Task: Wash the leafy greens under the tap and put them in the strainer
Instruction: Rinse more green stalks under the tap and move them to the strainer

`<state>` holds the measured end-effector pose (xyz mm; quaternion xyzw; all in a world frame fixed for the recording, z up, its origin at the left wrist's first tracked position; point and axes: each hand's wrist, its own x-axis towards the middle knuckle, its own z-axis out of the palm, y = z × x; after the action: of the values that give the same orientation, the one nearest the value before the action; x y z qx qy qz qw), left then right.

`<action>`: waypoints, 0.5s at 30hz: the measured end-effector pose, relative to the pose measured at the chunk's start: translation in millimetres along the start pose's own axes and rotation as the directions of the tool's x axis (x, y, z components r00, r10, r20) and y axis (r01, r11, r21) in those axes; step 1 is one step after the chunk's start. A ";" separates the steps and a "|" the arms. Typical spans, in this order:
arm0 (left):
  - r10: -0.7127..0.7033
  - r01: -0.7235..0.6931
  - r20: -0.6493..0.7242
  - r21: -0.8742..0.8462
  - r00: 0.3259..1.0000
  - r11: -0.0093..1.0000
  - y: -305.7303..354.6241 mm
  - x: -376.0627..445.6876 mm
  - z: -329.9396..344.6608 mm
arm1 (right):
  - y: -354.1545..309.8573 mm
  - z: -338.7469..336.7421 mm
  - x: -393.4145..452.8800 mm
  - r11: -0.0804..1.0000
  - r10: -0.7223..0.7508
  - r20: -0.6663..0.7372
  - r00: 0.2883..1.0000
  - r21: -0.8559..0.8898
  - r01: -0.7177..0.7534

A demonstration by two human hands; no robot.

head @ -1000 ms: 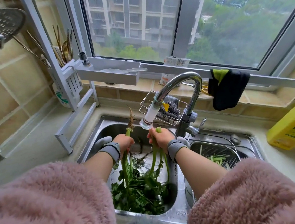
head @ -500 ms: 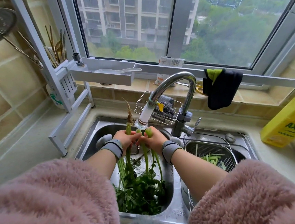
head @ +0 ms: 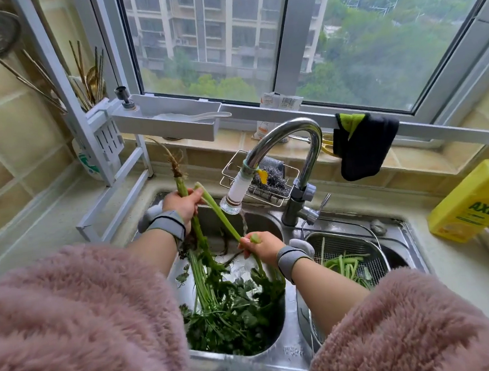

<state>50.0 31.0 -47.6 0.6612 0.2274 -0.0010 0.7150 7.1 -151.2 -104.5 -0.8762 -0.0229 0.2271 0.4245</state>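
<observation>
My left hand grips a bunch of leafy greens by its stems over the left sink basin; the root end sticks up above the fist. My right hand holds one separate stalk lower down, right under the running water from the tap. More greens lie in the basin bottom. A metal strainer sits in the right basin with several green stems in it.
A yellow detergent bottle lies on the counter at the right. A wire sponge rack hangs behind the tap. A white dish rack with chopsticks stands at the left, and a dark cloth hangs on the window ledge.
My hands were close together under the spout. My right hand has dropped down and right with one stalk pulled away from the bunch, while my left hand has lifted the bunch up and left.
</observation>
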 end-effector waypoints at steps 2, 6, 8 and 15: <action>0.029 -0.031 -0.051 -0.046 0.998 0.998 10.1 1.5 -2.8 | 9.2 2.5 -0.5 0.998 0.050 0.041 0.998 -0.028 -0.049; 0.108 -0.115 -0.093 -0.071 0.990 0.991 28.4 3.9 -10.7 | 20.8 10.5 0.5 0.996 0.071 0.087 0.994 -0.061 -0.066; 0.144 -0.151 -0.104 -0.060 0.984 0.987 32.4 3.6 -12.5 | 18.9 10.4 1.7 0.998 0.057 0.047 0.997 -0.042 -0.055; 0.221 -0.222 -0.060 -0.022 0.973 0.975 34.6 -2.2 -17.6 | 3.3 2.8 19.1 0.981 0.075 -0.133 0.988 0.189 -0.049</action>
<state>52.8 51.4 -14.6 0.6719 0.1727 0.1011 0.7131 22.6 -146.8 -115.7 -0.8469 0.0557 0.1795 0.4975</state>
